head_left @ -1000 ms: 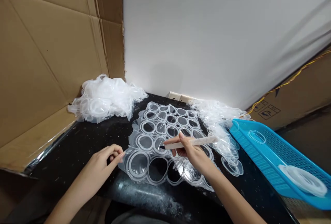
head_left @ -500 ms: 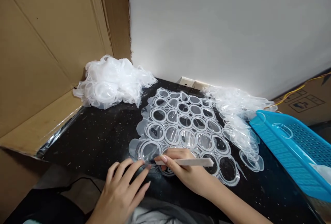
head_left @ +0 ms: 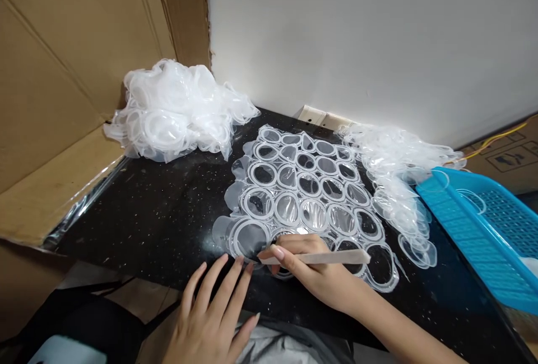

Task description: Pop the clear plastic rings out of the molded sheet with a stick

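A clear plastic sheet (head_left: 287, 211) patterned with rows of white-rimmed circles lies flat on the black tabletop (head_left: 163, 212). My right hand (head_left: 311, 260) is closed around a flat whitish stick (head_left: 336, 257), its tip low against the sheet's near-left circle. What the tip touches is too small to make out. My left hand (head_left: 218, 302) is open, fingers spread, with its fingertips by the near edge of that same circle. Translucent round tabs stick out along the sheet's left side.
A heap of translucent plastic pieces (head_left: 176, 109) sits at the back left against cardboard (head_left: 63, 33). To the right lie thin plastic rings (head_left: 399, 184) beside a blue plastic basket (head_left: 466, 240). Wall sockets (head_left: 321, 118) are behind the sheet.
The view has shifted slightly. My left hand has turned, its fingers pointing more forward and its thumb spread. My right hand keeps hold of the stick near the same circle.
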Demonstrator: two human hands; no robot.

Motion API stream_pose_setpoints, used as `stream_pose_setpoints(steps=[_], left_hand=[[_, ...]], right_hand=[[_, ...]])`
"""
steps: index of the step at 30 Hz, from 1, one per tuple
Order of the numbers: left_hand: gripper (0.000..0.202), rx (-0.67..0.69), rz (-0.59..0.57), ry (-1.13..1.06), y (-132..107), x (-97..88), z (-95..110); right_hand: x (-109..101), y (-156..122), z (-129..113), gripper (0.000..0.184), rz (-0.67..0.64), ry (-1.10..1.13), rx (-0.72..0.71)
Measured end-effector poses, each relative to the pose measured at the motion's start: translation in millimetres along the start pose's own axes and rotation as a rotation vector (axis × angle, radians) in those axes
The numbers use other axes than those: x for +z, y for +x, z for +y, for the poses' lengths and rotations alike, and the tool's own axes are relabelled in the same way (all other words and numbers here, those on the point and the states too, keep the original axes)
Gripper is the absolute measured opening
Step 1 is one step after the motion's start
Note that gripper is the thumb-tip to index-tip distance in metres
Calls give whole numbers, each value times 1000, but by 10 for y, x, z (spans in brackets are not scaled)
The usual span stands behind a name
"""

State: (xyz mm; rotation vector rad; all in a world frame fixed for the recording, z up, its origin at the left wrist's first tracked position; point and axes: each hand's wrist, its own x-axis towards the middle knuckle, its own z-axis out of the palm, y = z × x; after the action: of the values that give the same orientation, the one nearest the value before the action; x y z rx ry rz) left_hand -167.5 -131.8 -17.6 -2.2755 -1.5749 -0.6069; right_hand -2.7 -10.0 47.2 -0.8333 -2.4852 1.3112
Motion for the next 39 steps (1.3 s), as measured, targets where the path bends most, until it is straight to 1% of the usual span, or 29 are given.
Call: stream_pose_setpoints(steps=[4,8,12,15,18,25,29,31,35,39], left_hand=[[43,-26,-13,-4,-8,10,17],[45,-12,-23,29,-33,18,23],[45,-3,-47,60,-60,24,36],[42,-6,-37,50,-90,39,45],[40,-8,-45,21,-119,67,48],[38,48,-34,-3,-146,116,34],[37,74,-16,-7,-172,132,17],[37,89,-1,-8,-178,138,12],[41,108,33,-1,-168,151,17],[48,80,44,-8,-164,168,32]], right_hand=[[-10,1,0,43,-18,14,-10],[-8,6,-1,43,-29,-60,-43],[41,-30,15,38,-10,-258,-181],[138,-100,44,33,63,-467,-308],[242,-163,64,30,134,-614,-375],[356,-173,29,28,198,-714,-356],[422,-163,73,29,262,-778,-303],[436,-156,99,28,279,-807,-302],[371,-106,95,29,294,-831,-346],[241,8,122,30,380,-817,-350]])
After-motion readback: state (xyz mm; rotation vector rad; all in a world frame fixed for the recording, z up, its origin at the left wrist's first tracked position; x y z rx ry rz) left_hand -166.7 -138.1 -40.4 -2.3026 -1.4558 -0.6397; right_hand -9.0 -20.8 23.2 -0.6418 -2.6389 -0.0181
